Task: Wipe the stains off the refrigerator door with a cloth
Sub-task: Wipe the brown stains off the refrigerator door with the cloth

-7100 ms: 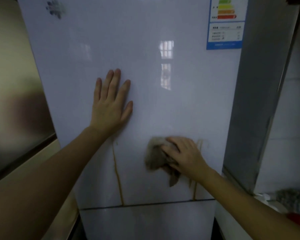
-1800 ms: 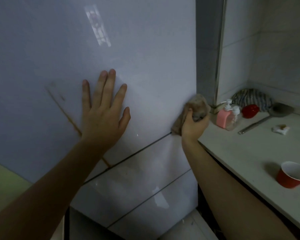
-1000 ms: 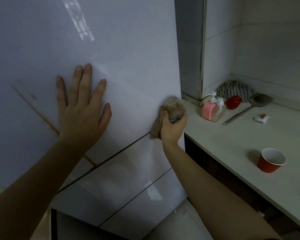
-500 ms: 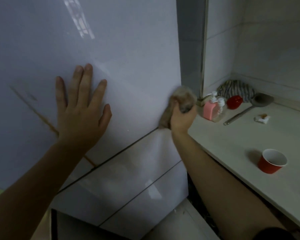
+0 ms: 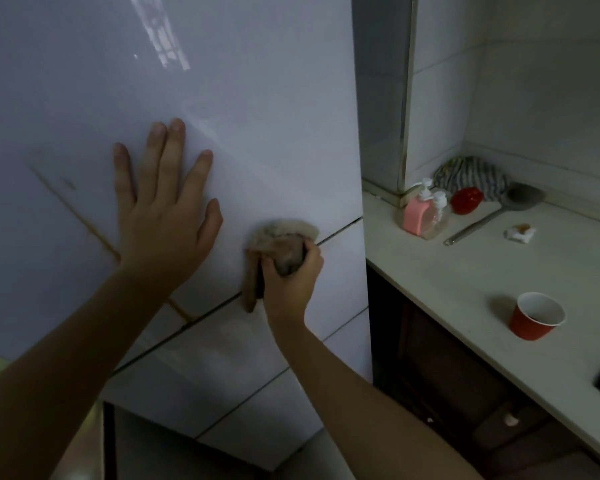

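— Cloth [image 5: 279,249] sits bunched in the right hand [image 5: 290,284], grip clenched on it, at the refrigerator door [image 5: 257,116] seam. Next?

— Left hand [image 5: 163,216] lies flat, holding nothing. Press firmly along that brown streak [image 5: 84,225], I'd say.

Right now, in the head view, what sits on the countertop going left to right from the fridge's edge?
Pink soap bottle → clear pump bottle → red object → metal ladle → small crumpled scrap → red paper cup. The striped cloth behind overlaps several, so it is left out.
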`<action>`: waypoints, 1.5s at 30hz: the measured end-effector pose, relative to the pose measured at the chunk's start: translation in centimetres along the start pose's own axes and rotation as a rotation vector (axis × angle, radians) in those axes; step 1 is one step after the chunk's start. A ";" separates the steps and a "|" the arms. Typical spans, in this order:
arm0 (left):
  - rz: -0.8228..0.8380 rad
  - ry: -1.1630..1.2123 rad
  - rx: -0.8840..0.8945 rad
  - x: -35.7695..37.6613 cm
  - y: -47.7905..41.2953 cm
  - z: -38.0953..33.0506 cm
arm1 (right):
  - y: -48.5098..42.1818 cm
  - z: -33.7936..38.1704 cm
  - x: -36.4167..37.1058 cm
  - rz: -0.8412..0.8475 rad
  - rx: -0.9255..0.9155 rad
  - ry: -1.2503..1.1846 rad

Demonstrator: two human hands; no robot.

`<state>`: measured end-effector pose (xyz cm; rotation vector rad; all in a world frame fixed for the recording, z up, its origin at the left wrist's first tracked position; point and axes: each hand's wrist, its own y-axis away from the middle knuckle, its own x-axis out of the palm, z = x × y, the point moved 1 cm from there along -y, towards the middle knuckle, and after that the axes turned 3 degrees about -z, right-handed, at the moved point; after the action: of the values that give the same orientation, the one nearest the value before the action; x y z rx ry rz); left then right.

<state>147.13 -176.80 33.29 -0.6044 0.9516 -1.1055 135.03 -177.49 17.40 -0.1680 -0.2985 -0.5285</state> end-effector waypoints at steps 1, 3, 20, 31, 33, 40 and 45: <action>0.000 0.006 0.000 0.0 0.0 0.0 | -0.2 0.1 -0.1 0.007 0.004 -0.007; -0.005 0.006 0.007 0.0 -0.1 0.0 | -2.0 0.6 -0.7 -0.033 0.001 0.016; 0.040 -0.014 0.004 -0.3 -0.3 -0.2 | -2.6 5.0 0.0 0.198 -0.331 0.140; 0.099 -0.025 -0.033 -1.2 -0.8 -0.9 | -14.2 14.6 -1.5 -0.030 -0.422 0.128; 0.117 -0.028 -0.045 -1.4 -0.9 -1.1 | -13.8 14.9 -1.0 0.001 -0.446 0.139; 0.229 -0.044 -0.041 -3.5 -1.8 -1.0 | -8.6 11.1 -0.2 0.467 -0.780 0.411; 0.232 -0.086 -0.138 -6.0 -3.2 1.0 | -11.2 12.8 -0.9 0.480 -0.794 0.394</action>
<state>145.63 -172.42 38.33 -0.6305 1.0017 -0.8065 125.49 -183.59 30.08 -0.8696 0.3508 -0.1667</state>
